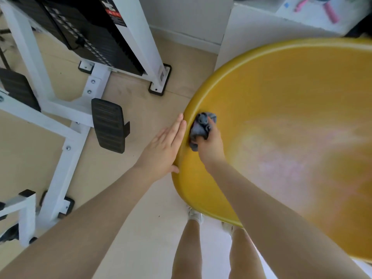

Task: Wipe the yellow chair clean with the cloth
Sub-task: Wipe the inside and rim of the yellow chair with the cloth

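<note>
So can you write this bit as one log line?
step: wiping rim | right hand: grips cloth | left hand: flat against yellow chair

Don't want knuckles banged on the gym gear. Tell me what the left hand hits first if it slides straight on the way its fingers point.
Probably nothing soon. The left hand lies flat against the outer edge of the yellow chair, fingers pointing along the rim. Ahead lies bare floor; the white machine foot sits slightly left of that line, though depth is unclear.

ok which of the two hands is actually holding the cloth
The right hand: it grips the grey cloth against the yellow chair rim. The left hand lies flat on the outer edge, holding nothing.
</note>
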### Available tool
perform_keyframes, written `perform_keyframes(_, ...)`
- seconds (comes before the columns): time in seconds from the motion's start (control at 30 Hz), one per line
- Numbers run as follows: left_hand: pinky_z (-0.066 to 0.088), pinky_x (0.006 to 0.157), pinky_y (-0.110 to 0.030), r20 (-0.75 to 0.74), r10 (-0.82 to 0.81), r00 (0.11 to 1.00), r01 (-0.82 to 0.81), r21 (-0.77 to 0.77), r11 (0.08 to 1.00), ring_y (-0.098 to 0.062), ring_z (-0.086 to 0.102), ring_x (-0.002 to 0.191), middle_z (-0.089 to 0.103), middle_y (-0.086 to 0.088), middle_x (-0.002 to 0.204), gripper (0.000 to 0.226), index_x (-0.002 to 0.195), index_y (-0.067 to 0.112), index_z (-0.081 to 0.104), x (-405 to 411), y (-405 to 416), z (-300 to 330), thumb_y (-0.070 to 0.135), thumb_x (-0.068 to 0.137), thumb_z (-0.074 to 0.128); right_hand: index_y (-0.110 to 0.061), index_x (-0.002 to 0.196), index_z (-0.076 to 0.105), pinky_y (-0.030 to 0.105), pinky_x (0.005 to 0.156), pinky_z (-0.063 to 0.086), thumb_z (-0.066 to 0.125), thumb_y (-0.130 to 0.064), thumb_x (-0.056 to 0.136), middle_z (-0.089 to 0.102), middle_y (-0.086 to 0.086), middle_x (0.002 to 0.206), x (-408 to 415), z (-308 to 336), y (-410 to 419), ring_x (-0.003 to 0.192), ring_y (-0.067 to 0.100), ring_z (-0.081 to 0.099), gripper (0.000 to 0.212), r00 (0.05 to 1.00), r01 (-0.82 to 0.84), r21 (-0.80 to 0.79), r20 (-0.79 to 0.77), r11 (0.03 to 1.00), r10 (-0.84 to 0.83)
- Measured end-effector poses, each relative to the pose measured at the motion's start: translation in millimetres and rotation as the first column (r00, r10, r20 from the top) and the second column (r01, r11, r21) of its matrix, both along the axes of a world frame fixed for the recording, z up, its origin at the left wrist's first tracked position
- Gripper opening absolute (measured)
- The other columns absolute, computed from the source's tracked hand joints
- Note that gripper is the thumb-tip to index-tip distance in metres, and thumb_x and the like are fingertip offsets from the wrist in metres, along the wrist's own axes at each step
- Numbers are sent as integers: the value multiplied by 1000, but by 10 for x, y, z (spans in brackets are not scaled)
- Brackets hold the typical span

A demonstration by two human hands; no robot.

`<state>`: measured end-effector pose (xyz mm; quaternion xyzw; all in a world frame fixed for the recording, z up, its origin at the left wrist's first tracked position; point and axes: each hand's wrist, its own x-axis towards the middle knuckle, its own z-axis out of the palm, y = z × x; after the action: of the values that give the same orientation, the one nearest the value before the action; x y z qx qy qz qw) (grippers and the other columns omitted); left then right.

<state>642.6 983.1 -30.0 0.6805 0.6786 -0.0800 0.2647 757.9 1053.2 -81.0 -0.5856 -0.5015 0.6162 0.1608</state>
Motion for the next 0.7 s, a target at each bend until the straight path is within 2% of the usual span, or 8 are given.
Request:
perform_keyframes(0.17,-11,105,-27,-38,22,999,-22,-3,1000,-22,-7,145,-46,-1,135,128,130,12,-38,28,-31,-45,46,73,72,-12,137,40,25,80,41,43,-2,92,50,9,130,-188,53,759,107,22,53,46,930,365,92,12,926,-368)
perform_keyframes(0.27,-10,106,-27,-45,28,999,-28,5,1000,-23,-5,145,-46,-2,134,127,134,10,-34,42,-36,-66,44,73,72,-12,138,39,27,89,43,45,-3,92,50,9,131,-238,57,706,115,24,52,48,912,408,113,1,906,-411)
perform_keyframes(0.4,-4,109,-26,-30,31,999,-31,4,999,-24,2,145,-42,0,136,126,143,7,-23,41,-29,-40,40,71,75,-10,135,45,37,103,37,50,-1,88,39,16,133,-134,-49,103,119,29,45,49,977,143,134,138,981,-161)
perform_keyframes(0.47,-2,111,-26,-13,40,999,-40,6,999,-23,5,145,-40,2,138,126,144,7,-21,30,-37,-41,40,70,76,-10,132,49,37,106,32,54,-1,85,32,15,141,14,-84,-315,125,32,39,48,965,-46,140,262,989,7)
perform_keyframes(0.53,2,113,-27,1,77,997,-77,5,997,-24,8,145,-32,0,147,124,143,11,-23,34,-72,-39,40,71,75,-10,132,49,36,107,31,53,-4,86,24,11,148,192,-123,-698,128,31,36,46,934,-203,46,308,978,179)
perform_keyframes(0.6,21,113,-35,31,193,981,-191,-45,981,-26,25,140,-11,-3,157,118,143,19,-25,68,-160,-71,37,76,72,-4,133,46,35,105,36,50,-5,89,21,8,149,338,-159,-927,126,29,41,44,914,-291,-95,268,952,306)
perform_keyframes(0.63,33,107,-40,73,296,952,-291,-80,953,-27,38,132,3,-4,158,113,144,23,-23,101,-213,-89,34,80,70,-3,133,44,34,103,38,49,-6,90,20,8,148,382,-166,-975,124,28,43,43,905,-316,-128,256,940,339)
perform_keyframes(0.7,46,95,-43,171,500,849,-485,-121,866,-26,56,111,35,-7,148,101,146,31,-16,194,-336,-142,27,85,65,-3,135,40,32,102,39,48,-6,91,23,8,147,402,-163,-959,123,27,44,46,909,-332,-109,229,937,349)
